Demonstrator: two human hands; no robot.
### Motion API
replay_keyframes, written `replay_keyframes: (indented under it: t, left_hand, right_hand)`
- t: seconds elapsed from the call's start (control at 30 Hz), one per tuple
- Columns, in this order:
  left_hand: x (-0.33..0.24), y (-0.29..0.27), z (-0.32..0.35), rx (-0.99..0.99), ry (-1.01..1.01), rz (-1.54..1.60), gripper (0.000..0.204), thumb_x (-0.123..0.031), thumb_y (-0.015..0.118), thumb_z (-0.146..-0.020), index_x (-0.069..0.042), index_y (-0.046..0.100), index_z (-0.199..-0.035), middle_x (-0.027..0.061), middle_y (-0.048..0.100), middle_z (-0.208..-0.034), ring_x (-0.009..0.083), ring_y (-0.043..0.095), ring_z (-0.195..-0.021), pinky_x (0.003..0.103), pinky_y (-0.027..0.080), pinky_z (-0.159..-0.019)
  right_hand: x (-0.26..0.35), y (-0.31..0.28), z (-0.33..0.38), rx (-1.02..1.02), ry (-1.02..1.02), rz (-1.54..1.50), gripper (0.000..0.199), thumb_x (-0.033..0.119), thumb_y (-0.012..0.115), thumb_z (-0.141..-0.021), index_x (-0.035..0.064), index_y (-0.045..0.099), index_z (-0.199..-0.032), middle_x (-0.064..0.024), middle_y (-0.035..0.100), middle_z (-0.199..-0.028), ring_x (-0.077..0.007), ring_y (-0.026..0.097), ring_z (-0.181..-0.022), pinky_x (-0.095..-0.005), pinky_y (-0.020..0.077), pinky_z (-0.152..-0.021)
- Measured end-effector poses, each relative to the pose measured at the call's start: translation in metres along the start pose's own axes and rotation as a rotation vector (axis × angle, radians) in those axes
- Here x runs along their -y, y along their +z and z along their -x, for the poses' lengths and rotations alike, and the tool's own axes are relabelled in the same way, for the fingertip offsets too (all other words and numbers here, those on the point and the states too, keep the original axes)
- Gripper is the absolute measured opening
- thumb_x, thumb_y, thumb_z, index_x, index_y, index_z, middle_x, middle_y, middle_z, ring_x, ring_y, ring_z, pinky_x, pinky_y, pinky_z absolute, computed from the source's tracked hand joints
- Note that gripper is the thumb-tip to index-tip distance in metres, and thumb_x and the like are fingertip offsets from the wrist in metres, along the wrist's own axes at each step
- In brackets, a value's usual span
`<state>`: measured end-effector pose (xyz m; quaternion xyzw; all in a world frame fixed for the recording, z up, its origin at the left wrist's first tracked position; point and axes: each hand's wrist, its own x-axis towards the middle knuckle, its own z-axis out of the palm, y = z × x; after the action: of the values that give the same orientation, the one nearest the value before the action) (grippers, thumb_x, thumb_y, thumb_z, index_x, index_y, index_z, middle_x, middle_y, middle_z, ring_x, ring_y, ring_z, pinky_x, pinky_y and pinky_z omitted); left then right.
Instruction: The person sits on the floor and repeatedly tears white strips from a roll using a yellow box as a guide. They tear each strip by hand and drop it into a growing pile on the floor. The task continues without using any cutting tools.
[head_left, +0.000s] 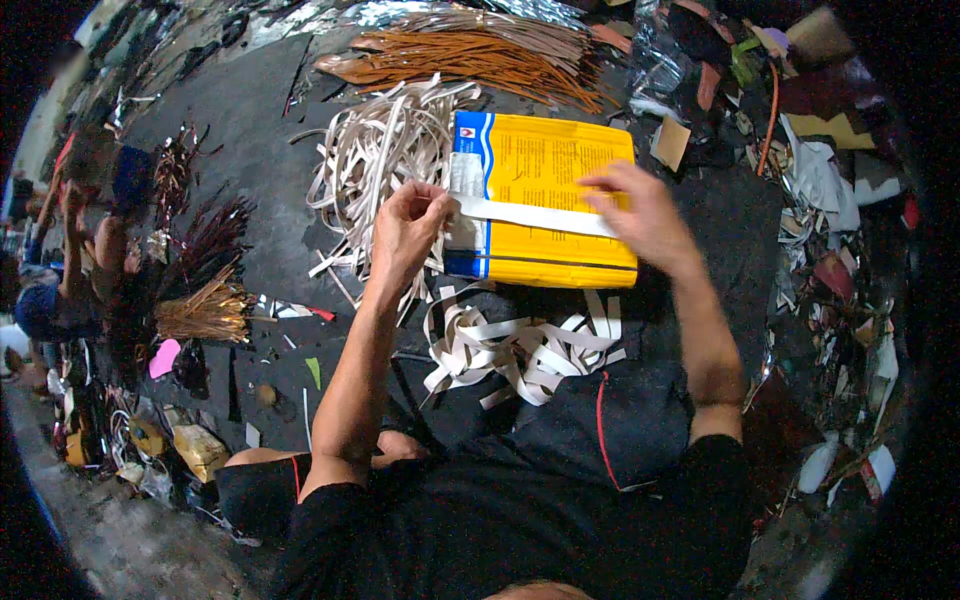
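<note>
A white flat strip (pixel 540 216) lies across a yellow and blue printed panel (pixel 560 160) in front of me. My left hand (pixel 408 228) pinches the strip's left end between thumb and fingertips, at the panel's blue edge. Over the strip's right end hovers my right hand (pixel 645 215), smeared by motion, so I cannot tell whether its fingers grip anything. A tangled heap of narrow whitish strips (pixel 385 150) rests left of the panel, partly behind my left hand. Wider white strips (pixel 520 345) lie loosely piled between the panel and my lap.
Bundles of orange-brown strips (pixel 470 65) lie beyond the panel. Mixed scraps (pixel 825 240) line the right side. At the left, another person (pixel 80 250) sits near dark and golden bundles (pixel 205 305). A pink scrap (pixel 164 358) is on the dark ground sheet (pixel 270 210).
</note>
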<state>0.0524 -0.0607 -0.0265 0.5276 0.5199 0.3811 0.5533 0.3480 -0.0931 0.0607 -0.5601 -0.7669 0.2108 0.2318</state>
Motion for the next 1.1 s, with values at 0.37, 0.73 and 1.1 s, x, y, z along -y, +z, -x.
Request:
replay_keyframes:
  t: [0.37,0.73,1.1]
  left_hand:
    - [0.016,0.012,0.001,-0.121,0.112,0.059,0.019,-0.017,0.061,-0.092,0.002,0.061,-0.096,0.0051,0.066,-0.083,0.0086,0.060,-0.074,0.023,0.049,-0.067]
    - [0.022,0.017,-0.001,-0.155,0.120,0.068,0.019,-0.016,0.060,-0.093,0.003,0.061,-0.095,0.0055,0.067,-0.083,0.0084,0.060,-0.075,0.022,0.048,-0.068]
    - [0.020,0.018,-0.002,-0.135,0.014,0.119,0.018,-0.019,0.059,-0.094,-0.001,0.061,-0.090,-0.0022,0.057,-0.076,0.0050,0.048,-0.067,0.020,0.039,-0.060]
  right_hand:
    - [0.025,0.108,-0.062,0.018,-0.272,-0.234,0.013,0.008,0.063,-0.085,0.0034,0.062,-0.097,-0.0123,0.062,-0.093,-0.0289,0.061,-0.088,-0.0369,0.0487,-0.080]
    - [0.021,0.118,-0.059,-0.124,-0.334,-0.149,0.013,0.007,0.064,-0.080,0.0057,0.064,-0.093,-0.0126,0.063,-0.086,-0.0306,0.061,-0.082,-0.0392,0.0495,-0.076]
    - [0.016,0.116,-0.056,-0.108,-0.457,-0.001,0.027,-0.001,0.067,-0.072,0.0054,0.066,-0.098,-0.0077,0.060,-0.087,-0.0270,0.059,-0.083,-0.0362,0.0488,-0.076]
